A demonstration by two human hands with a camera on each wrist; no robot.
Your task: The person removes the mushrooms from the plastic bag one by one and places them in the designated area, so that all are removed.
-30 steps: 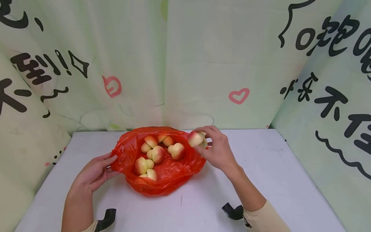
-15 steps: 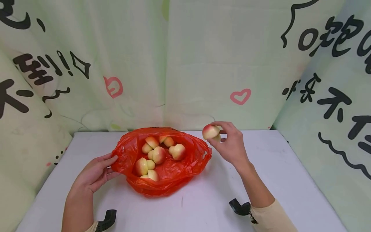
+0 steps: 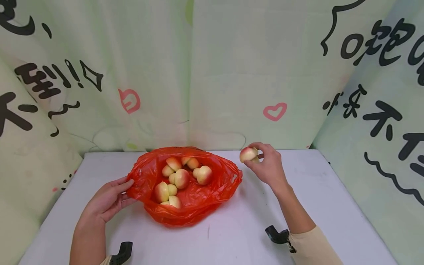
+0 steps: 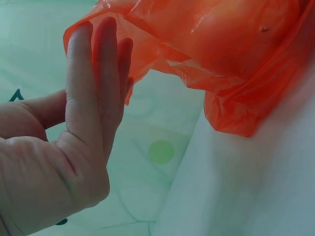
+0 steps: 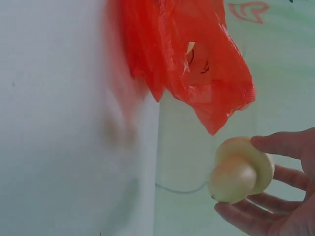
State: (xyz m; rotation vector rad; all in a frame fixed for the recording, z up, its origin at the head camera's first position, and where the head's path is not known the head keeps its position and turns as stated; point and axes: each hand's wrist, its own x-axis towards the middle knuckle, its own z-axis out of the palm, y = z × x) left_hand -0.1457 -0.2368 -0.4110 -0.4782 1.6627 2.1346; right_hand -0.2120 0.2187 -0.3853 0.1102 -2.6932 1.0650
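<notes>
My left hand (image 3: pixel 107 198) pinches the left rim of a red plastic bag (image 3: pixel 195 217) between thumb and fingers. In the left wrist view its fingers (image 4: pixel 81 88) lie long and nearly straight against the thin plastic. The bag stands with its mouth spread, and several toy mushrooms (image 3: pixel 181 178) with cream stems and reddish caps lie inside. Right of the bag, my right hand (image 3: pixel 268 165) holds another toy mushroom (image 3: pixel 247 154) by thumb and fingertips, above the table. The right wrist view shows this mushroom (image 5: pixel 234 177) from its pale, rounded stem side, apart from the bag.
The bag rests on a white table (image 3: pixel 285 206) near its back edge. A pale green curtain (image 3: pixel 228 73) with black writing and pink hearts hangs behind and along both sides. Black wrist mounts (image 3: pixel 278 235) sit at both sleeves.
My right hand has moved right, from over the bag's right rim to beside it, carrying the toy mushroom, and lowered slightly. My left hand stays on the bag's rim.
</notes>
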